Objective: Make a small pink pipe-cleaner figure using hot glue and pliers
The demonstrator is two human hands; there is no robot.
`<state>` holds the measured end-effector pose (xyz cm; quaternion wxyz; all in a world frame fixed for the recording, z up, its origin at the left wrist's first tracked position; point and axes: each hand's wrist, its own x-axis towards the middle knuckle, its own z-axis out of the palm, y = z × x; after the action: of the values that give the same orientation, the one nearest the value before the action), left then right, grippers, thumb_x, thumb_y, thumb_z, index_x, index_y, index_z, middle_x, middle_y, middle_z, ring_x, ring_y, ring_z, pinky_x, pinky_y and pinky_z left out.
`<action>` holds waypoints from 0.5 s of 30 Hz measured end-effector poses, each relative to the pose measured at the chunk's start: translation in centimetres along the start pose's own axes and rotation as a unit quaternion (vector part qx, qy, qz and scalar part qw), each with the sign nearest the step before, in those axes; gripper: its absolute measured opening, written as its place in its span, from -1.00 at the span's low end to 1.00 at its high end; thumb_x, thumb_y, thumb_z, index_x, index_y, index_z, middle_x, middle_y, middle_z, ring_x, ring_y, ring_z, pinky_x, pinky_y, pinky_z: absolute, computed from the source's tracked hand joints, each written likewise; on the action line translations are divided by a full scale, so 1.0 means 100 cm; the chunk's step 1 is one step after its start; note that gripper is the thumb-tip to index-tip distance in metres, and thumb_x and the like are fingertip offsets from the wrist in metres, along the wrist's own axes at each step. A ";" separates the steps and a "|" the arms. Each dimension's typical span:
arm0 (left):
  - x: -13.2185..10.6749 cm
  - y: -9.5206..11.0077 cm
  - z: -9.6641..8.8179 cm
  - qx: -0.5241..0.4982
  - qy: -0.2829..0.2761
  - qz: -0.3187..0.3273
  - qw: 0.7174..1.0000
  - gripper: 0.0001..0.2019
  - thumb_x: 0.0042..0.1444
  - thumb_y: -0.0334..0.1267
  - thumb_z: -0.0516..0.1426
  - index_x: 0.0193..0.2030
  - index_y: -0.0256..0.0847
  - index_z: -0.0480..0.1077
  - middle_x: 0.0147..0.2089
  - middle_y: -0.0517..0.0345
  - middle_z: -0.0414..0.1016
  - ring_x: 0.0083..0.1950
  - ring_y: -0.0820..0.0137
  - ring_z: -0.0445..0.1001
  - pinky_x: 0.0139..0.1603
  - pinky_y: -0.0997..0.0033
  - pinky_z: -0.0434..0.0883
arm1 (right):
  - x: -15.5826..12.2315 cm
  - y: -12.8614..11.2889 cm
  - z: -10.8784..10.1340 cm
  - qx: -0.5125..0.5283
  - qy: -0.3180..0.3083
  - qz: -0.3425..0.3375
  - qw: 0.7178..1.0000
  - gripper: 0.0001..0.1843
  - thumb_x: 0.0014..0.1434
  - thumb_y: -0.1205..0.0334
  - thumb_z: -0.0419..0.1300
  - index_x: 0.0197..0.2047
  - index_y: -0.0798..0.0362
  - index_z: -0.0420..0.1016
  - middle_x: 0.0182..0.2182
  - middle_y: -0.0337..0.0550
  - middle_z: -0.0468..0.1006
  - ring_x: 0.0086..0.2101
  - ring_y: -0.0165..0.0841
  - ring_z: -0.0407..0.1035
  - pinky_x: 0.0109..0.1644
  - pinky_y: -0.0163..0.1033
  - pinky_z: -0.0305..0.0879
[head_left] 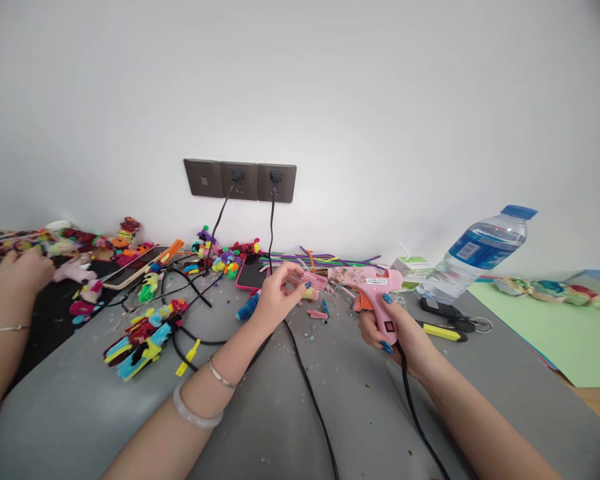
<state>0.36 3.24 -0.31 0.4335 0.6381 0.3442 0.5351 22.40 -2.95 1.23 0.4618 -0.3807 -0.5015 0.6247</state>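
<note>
The left hand (275, 297) fingers pinch a small pink hair clip (314, 283) just left of the pink plastic glue gun (377, 293), which the right hand (397, 333) fingers clench above the grey bench (330, 400). Risk: the hot orange nozzle (359, 303) near the fingertips could burn them; the black cord (307, 380) beneath could snag.

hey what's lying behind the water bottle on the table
Behind the water bottle sits a small green and white box against the wall, partly hidden by the bottle's base. In front lies a yellow highlighter. What the bottle covers cannot be seen.
</note>
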 end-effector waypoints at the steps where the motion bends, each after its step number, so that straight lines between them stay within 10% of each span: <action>1: 0.000 0.000 0.000 0.001 -0.001 0.002 1.000 -0.82 0.08 -0.25 0.18 -0.19 -0.19 0.30 -0.23 0.11 0.36 -0.27 0.42 0.41 -0.51 0.54 0.51 | 0.000 0.000 0.000 -0.006 -0.001 -0.004 1.000 -0.52 0.27 -0.26 -0.02 -0.26 0.02 0.32 -0.78 -0.41 0.11 -0.72 -0.47 -0.13 -0.59 -0.28 -0.18; 15: -0.001 -0.003 0.000 -0.011 0.006 -0.016 1.000 -0.79 0.07 -0.24 0.21 -0.15 -0.22 0.37 -0.31 0.15 0.35 -0.37 0.46 0.39 -0.50 0.50 0.52 | 0.001 0.008 -0.003 -0.085 0.007 -0.028 0.996 -0.46 0.26 -0.30 -0.06 -0.31 0.04 0.33 -0.77 -0.37 0.15 -0.69 -0.46 -0.09 -0.56 -0.25 -0.21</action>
<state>0.39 3.28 -0.62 0.4470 0.6243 0.3515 0.5356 22.51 -2.81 0.36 0.4484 -0.4091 -0.5598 0.5640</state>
